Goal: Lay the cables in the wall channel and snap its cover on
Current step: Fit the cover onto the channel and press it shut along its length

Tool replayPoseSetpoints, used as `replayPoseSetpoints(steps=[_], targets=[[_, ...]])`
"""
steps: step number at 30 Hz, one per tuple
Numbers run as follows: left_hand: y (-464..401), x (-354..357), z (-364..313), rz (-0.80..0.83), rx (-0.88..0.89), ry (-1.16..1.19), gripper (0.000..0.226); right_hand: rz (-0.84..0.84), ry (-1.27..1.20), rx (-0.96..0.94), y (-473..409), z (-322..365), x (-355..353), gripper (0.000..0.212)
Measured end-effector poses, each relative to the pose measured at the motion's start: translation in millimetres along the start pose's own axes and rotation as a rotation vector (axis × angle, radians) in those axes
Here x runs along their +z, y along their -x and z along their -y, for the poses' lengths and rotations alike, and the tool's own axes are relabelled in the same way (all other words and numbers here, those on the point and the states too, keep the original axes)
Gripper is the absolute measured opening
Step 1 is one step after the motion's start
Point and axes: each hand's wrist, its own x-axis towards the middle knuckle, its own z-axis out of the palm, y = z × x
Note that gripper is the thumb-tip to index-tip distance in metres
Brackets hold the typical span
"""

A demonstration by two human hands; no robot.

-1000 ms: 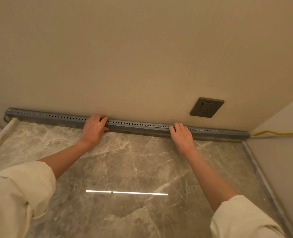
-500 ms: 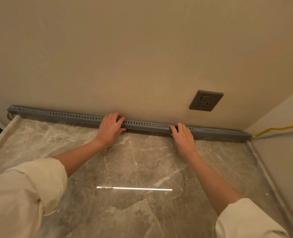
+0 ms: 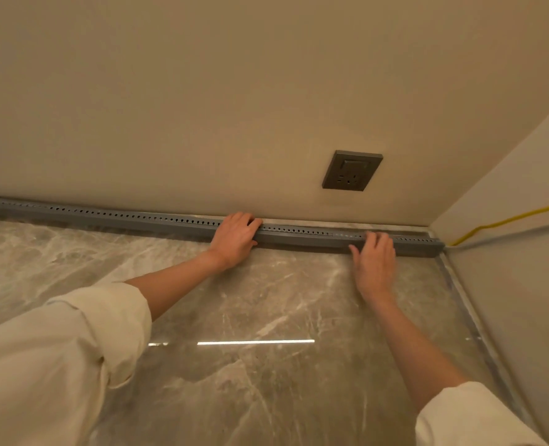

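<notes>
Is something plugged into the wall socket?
No, the socket has an empty face; the yellow cable runs along the side wall, apart from it.

The channel (image 3: 157, 220) runs along the foot of the wall (image 3: 234, 91) on the floor (image 3: 266, 300), the left hand (image 3: 234, 238) resting on its middle, the right hand (image 3: 374, 262) nearer its right end, below the socket (image 3: 352, 170), with a cable (image 3: 504, 220) leaving rightward along the side wall.

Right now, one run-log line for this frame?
stage: seating cover | left hand: pressing mid grey perforated plastic wall channel | right hand: pressing near its right end | yellow cable: exits at corner
</notes>
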Motion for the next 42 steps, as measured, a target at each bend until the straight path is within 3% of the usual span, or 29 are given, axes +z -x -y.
replayPoseSetpoints(steps=[5, 12, 16, 20, 25, 33, 42], targets=[[-27, 11, -49, 0.047, 0.083, -0.073, 0.045, -0.08, -0.236, 0.422, -6, -64, -3, 0.023], [-44, 17, -74, 0.06, 0.026, -0.21, 0.028, -0.05, -0.566, 0.828, -28, -116, -2, 0.041], [-47, 11, -71, 0.059, 0.02, -0.229, 0.028, -0.077, -0.672, 0.824, -47, -125, 0, 0.046], [-48, 6, -64, 0.054, 0.005, -0.232, 0.029, -0.164, -1.02, 0.846, -70, -129, -3, 0.044], [-46, -3, -50, 0.018, -0.019, -0.217, 0.03, -0.165, -1.304, 0.925, -92, -132, -12, 0.014], [-41, -11, -41, 0.008, 0.013, -0.252, 0.031, -0.147, -1.283, 0.899, -111, -124, -14, 0.034], [-34, -15, -40, -0.01, 0.079, -0.315, 0.032, -0.199, -1.078, 0.868, -112, -124, -14, 0.027]])
